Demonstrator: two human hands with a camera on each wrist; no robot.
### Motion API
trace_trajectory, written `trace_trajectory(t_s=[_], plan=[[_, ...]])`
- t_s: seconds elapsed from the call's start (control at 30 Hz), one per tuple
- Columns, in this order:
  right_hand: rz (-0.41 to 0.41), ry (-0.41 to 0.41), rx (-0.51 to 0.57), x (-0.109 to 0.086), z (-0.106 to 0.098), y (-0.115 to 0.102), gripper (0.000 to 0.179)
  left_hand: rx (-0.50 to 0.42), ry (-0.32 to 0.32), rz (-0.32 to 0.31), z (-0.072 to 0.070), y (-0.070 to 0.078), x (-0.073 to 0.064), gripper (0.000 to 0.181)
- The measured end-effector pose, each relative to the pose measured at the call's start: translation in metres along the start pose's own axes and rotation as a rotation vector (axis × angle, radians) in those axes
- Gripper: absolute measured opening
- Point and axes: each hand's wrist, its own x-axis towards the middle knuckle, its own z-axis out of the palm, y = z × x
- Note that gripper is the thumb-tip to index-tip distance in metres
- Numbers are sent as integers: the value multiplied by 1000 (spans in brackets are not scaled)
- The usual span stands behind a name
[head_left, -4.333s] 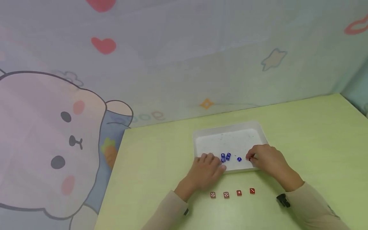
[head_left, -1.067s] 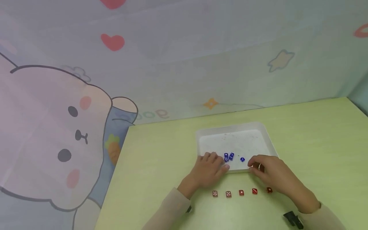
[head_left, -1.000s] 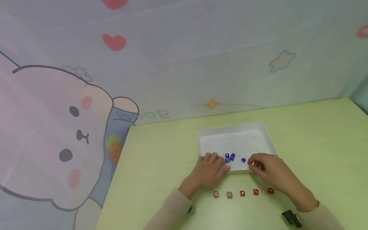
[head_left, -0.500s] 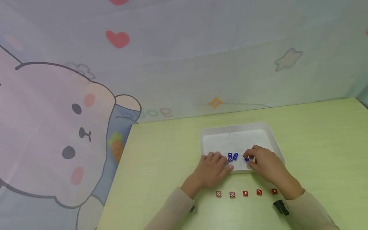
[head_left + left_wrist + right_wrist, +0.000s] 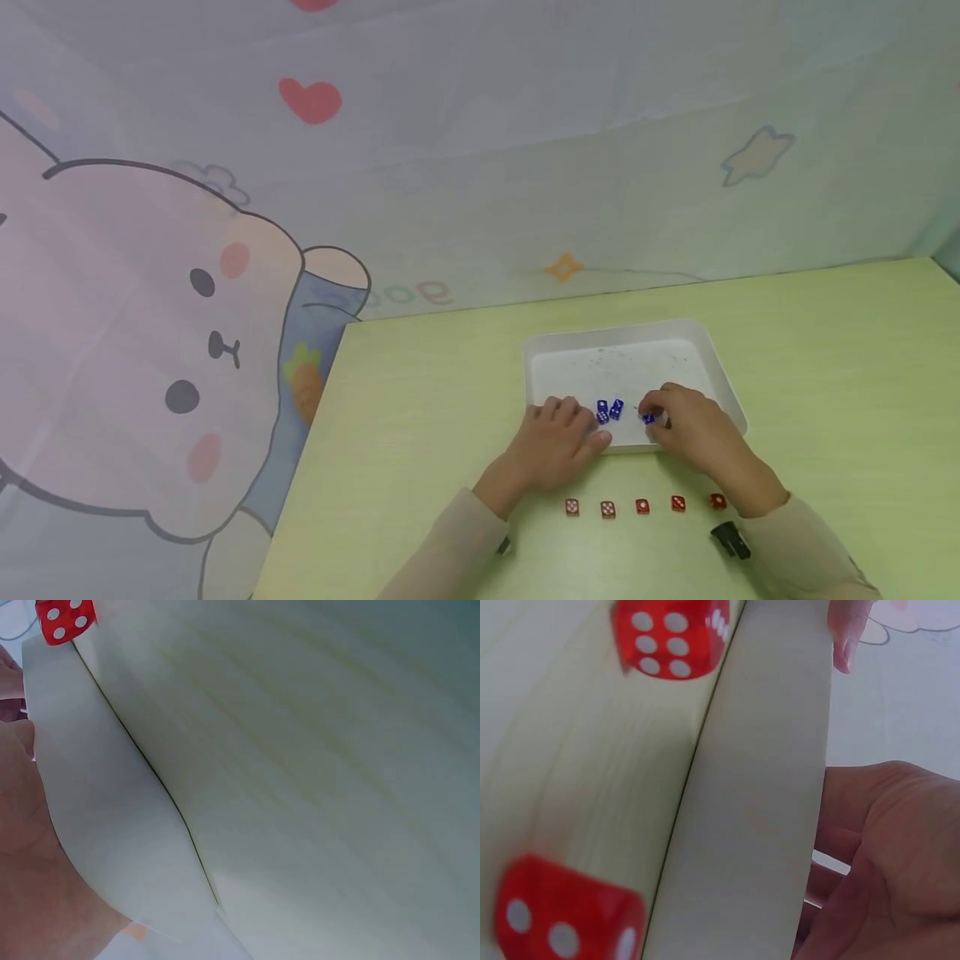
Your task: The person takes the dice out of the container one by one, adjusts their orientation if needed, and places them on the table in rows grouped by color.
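Note:
A shallow white tray (image 5: 622, 336) lies on the table with several blue dice (image 5: 602, 412) grouped in its near part. Over its near left rim rests my left hand (image 5: 553, 442), fingers spread loosely and their tips close to those dice. My right hand (image 5: 693, 425) reaches over the near right side, thumb and forefinger pinching a separate blue die (image 5: 648, 419). In the right wrist view the tray wall hides the fingertips of the right hand (image 5: 900, 847). Several red dice (image 5: 642, 506) form a row in front of the tray.
The pale green table (image 5: 420, 400) reaches back to a printed cloth (image 5: 487, 192) with a cartoon bear. A black strap fitting (image 5: 731, 540) sits below the right sleeve. The red dice row (image 5: 671, 637) runs close along the tray's near wall.
Since the earliest frame, another red die has joined the row's right end. My right hand has moved from the near rim to the separate blue die. The left hand stays on the rim.

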Motion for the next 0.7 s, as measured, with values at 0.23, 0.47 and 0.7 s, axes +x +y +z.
trace_trajectory(t_s=[0.23,0.47,0.7], plan=[[28,-12,16,2,1,1,9,0,0,-4,-4,0,-2,53],[21,-9,5,4,2,1,7,-6,-14,-12,-3,0,-1,54],[-1,28,22,-1,0,0,7,-6,-18,-19,0,0,0,54]])
